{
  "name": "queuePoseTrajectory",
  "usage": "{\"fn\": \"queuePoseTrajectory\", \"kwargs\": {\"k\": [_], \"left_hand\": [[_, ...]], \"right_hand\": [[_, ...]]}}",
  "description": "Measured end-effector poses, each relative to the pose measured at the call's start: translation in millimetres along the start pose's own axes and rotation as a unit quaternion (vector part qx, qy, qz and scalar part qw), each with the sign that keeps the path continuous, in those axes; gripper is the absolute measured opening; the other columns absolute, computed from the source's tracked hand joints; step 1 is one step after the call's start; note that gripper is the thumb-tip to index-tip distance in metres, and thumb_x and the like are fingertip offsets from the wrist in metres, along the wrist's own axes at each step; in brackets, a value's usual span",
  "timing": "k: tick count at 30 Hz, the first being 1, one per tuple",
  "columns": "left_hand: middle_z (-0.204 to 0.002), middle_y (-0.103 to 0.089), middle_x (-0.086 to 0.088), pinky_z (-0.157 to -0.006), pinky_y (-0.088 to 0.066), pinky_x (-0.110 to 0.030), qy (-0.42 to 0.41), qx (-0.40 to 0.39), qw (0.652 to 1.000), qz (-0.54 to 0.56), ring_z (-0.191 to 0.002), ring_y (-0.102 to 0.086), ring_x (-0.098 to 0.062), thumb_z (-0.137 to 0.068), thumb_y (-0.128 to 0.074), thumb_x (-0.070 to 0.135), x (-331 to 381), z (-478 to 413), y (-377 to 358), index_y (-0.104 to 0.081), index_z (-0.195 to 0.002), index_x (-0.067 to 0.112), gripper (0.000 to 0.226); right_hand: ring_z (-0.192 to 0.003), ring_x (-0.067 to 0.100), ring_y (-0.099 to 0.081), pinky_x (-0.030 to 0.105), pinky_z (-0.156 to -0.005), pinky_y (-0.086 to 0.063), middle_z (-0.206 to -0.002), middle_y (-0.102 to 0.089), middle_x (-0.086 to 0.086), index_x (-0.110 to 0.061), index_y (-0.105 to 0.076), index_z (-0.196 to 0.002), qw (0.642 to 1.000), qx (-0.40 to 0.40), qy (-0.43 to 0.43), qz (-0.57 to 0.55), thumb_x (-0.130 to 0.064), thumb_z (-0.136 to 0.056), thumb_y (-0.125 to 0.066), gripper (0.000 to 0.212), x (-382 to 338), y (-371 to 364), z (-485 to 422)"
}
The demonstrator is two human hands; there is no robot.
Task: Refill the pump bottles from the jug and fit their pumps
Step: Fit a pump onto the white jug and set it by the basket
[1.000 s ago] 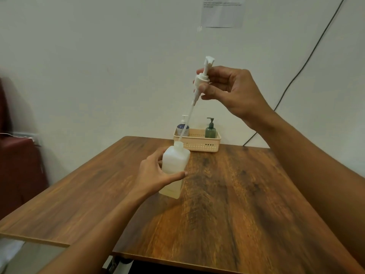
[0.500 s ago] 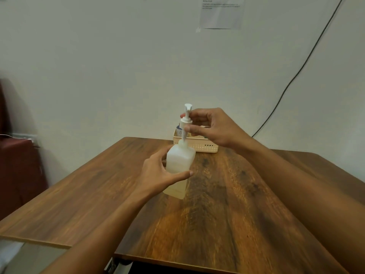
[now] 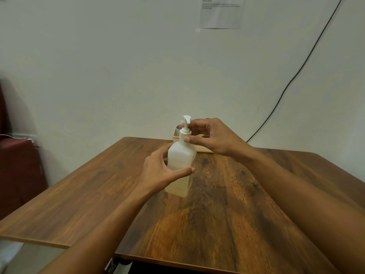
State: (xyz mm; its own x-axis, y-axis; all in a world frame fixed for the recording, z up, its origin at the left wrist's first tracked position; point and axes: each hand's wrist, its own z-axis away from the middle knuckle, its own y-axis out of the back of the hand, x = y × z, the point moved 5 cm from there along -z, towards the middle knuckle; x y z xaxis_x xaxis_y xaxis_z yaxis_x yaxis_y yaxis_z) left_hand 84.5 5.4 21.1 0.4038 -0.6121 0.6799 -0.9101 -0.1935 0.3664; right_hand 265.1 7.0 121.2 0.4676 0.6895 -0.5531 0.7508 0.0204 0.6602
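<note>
Both hands meet at the white bottle (image 3: 181,161), which stands upright near the middle of the tabletop (image 3: 237,204). The left hand (image 3: 162,171) grips the bottle's body from the left, thumb across the front face and fingers round the back, with the forearm reaching in from the lower left. The right hand (image 3: 213,137) comes in from the right, thumb and fingertips pinching the collar of the white pump (image 3: 185,126) on the bottle's neck. The nozzle head rises above the fingers. Pale yellowish liquid shows low in the bottle. Whether the collar is fully seated cannot be told. Behind, a cream basket (image 3: 203,149) sits at the tabletop's far edge, mostly hidden by the right hand and the pump, and its contents are hard to make out. A paper sheet (image 3: 221,12) on the wall is cut off at the top, its print too small to read.
</note>
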Motion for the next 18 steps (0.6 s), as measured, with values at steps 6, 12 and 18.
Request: {"fn": "queuePoseTrajectory", "kwargs": {"k": [6, 12, 18], "left_hand": [[-0.121, -0.067, 0.024, -0.082, -0.056, -0.019, -0.002, 0.008, 1.0, -0.007, -0.105, -0.066, 0.005, -0.054, -0.077, 0.086, 0.9, -0.5, 1.1, -0.055, -0.136, 0.047, 0.094], [-0.118, -0.067, 0.026, -0.082, -0.055, -0.018, -0.003, 0.009, 1.0, -0.014, -0.105, -0.065, 0.006, -0.055, -0.078, 0.084, -0.5, -1.8, 2.9, -0.055, -0.137, 0.047, 0.093], [-0.11, -0.065, 0.035, -0.079, -0.054, -0.016, -0.003, 0.011, 1.0, -0.023, -0.102, -0.063, 0.012, -0.055, -0.078, 0.085, 1.2, -1.9, 3.9, -0.054, -0.133, 0.053, 0.087]], "right_hand": [[-0.116, 0.004, -0.072, 0.031, -0.103, -0.057, -0.123, -0.077, -0.009, -0.02, -0.074, -0.132, 1.0, 0.003, 0.001, 0.0, -0.024, -0.096, -0.079, 0.037, 4.0, -2.5, 1.6], [-0.117, 0.008, -0.072, 0.04, -0.106, -0.058, -0.127, -0.076, -0.004, -0.016, -0.073, -0.135, 1.0, -0.003, -0.005, 0.01, -0.025, -0.096, -0.078, 0.04, 3.4, -3.9, 0.0], [-0.121, 0.014, -0.07, 0.044, -0.109, -0.054, -0.133, -0.074, 0.0, -0.013, -0.07, -0.138, 0.998, -0.005, 0.003, 0.056, -0.023, -0.1, -0.073, 0.04, 0.3, -5.7, -1.9]]}}
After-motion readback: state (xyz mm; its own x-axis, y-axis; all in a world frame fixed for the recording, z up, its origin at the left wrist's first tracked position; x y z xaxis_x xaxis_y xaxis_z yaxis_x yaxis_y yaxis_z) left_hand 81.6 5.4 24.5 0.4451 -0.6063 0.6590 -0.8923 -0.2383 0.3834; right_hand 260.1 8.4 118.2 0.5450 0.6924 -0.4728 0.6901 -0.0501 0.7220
